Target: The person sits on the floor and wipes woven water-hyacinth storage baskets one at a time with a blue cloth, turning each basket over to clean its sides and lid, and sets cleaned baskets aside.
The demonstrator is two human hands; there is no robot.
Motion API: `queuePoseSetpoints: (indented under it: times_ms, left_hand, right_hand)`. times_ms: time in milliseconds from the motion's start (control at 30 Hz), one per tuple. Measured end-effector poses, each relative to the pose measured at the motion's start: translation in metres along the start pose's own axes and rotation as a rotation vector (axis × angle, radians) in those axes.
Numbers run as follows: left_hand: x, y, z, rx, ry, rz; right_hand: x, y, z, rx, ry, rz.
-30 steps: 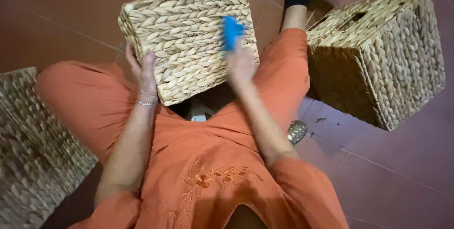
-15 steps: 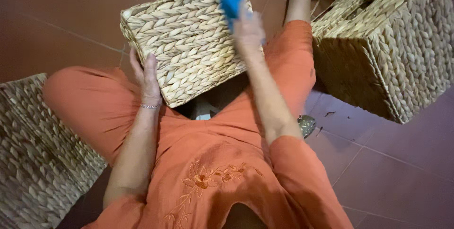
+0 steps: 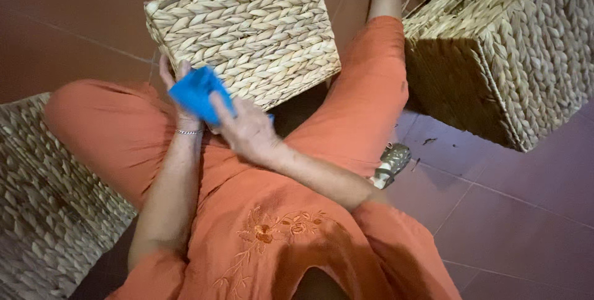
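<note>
Between the person's outstretched legs, on the red tiled floor, a woven basket lies turned so that one broad plaited face looks up, which puts that face in easy reach of both hands. At its near left corner the left hand rests against the weave with fingers raised and loosely spread, holding nothing; its place there reads as a brace to keep the light basket from sliding. A thin bracelet circles that wrist. Crossing over it, the right hand pinches a bunched blue cloth between thumb and curled fingers, so the cloth sits at the basket's near edge, partly over the left hand, touching or just off the weave; contact cannot be told for sure. Gripped in a wad like this, the cloth offers a padded face to the rough plaiting. A second woven basket stands on the floor off the right leg, tilted on an edge, well apart from the hands. Part of a third woven piece fills the lower left corner of the view beside the left thigh. A sandal lies on the tiles just beside the right knee.
</note>
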State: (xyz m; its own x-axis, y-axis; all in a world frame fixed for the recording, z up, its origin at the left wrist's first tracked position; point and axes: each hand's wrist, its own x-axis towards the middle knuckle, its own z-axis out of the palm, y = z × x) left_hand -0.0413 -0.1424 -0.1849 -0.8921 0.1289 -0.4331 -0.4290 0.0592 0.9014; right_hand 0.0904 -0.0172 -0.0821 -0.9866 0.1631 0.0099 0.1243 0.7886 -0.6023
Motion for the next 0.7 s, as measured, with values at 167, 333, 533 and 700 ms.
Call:
queuePoseSetpoints:
  times_ms: [167, 333, 533, 700]
  left_hand:
    - [-0.005, 0.004, 0.000, -0.208, -0.010, 0.034]
    - [-0.014, 0.014, 0.007, -0.105, -0.002, 0.090]
    - [-0.012, 0.017, 0.013, -0.062, 0.022, 0.107]
    - [-0.010, 0.009, 0.007, -0.075, 0.034, 0.082]
  right_hand:
    - [0.007, 0.051, -0.005, -0.040, 0.012, 0.032]
    - [0.019, 0.162, -0.029, -0.338, 0.353, 0.295]
    - [0.022, 0.168, -0.034, -0.262, 0.279, 0.557]
    - [0.026, 0.049, 0.000, -0.122, -0.029, 0.242]
